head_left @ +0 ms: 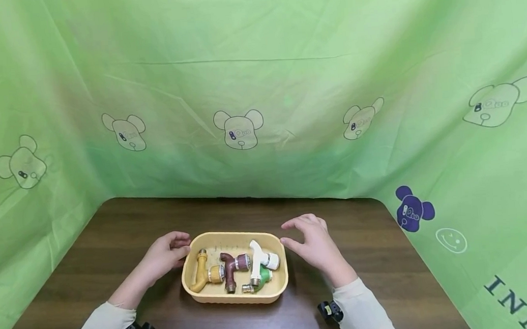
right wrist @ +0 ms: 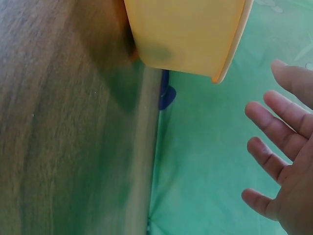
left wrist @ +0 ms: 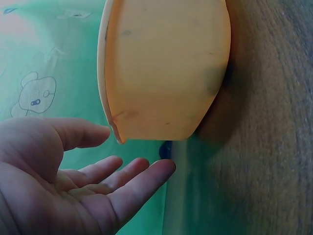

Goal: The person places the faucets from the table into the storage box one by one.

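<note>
A yellow plastic basin (head_left: pixel 236 299) stands on the table between my two hands. Inside it lie a yellow tap (head_left: pixel 200 272), a maroon tap (head_left: pixel 229 272), and a white tap (head_left: pixel 257 262) that partly covers a green tap (head_left: pixel 265 276). My left hand (head_left: pixel 163 256) is beside the basin's left end, fingers loosely bent; in the left wrist view a narrow gap shows between the fingertips and the basin wall (left wrist: pixel 166 73). Off the right end, my right hand (head_left: pixel 314 242) hovers with fingers spread, apart from the basin wall (right wrist: pixel 186 34) in the right wrist view.
The brown wooden table (head_left: pixel 230 215) has rounded far corners. A green cloth (head_left: pixel 239 84) printed with bear heads hangs around its back and sides. Black wrist cameras are strapped near both cuffs, the right one (head_left: pixel 331 311) close to the tabletop.
</note>
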Motion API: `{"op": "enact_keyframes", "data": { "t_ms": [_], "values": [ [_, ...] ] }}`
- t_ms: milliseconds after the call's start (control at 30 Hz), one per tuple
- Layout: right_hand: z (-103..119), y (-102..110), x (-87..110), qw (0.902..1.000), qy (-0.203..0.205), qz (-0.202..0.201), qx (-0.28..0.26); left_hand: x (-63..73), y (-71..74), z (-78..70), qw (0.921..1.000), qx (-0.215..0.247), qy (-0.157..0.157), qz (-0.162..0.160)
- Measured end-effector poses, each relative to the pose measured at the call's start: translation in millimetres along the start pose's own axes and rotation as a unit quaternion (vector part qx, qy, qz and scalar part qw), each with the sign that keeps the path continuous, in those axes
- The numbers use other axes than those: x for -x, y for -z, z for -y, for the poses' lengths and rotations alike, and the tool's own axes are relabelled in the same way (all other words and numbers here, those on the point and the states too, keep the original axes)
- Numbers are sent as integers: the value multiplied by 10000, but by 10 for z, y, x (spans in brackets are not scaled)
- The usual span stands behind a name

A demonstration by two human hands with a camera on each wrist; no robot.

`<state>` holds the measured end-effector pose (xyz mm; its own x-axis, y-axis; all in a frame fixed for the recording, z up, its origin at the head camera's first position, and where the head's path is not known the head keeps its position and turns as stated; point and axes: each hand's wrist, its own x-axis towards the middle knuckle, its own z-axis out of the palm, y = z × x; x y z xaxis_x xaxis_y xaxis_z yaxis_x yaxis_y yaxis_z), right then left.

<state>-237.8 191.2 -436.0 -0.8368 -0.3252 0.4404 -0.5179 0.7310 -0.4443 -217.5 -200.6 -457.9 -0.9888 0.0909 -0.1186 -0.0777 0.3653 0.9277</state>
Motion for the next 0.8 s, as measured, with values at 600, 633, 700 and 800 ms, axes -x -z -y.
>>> {"op": "enact_keyframes", "data": {
  "t_ms": [600, 633, 700, 800],
  "values": [
    [-49, 35, -11, 9983, 159, -82, 547, -16, 44, 29, 9977, -534, -365, -204],
    [-53, 36, -10, 9982, 155, -76, 566, -16, 48, 29, 9970, -615, -401, -228],
    [-56, 42, -8, 9981, 158, -77, 585, -16, 55, 29, 9954, -783, -481, -277],
    [-61, 51, -2, 9977, 167, -84, 652, -17, 61, 28, 9920, -1050, -598, -370]
  ]
}}
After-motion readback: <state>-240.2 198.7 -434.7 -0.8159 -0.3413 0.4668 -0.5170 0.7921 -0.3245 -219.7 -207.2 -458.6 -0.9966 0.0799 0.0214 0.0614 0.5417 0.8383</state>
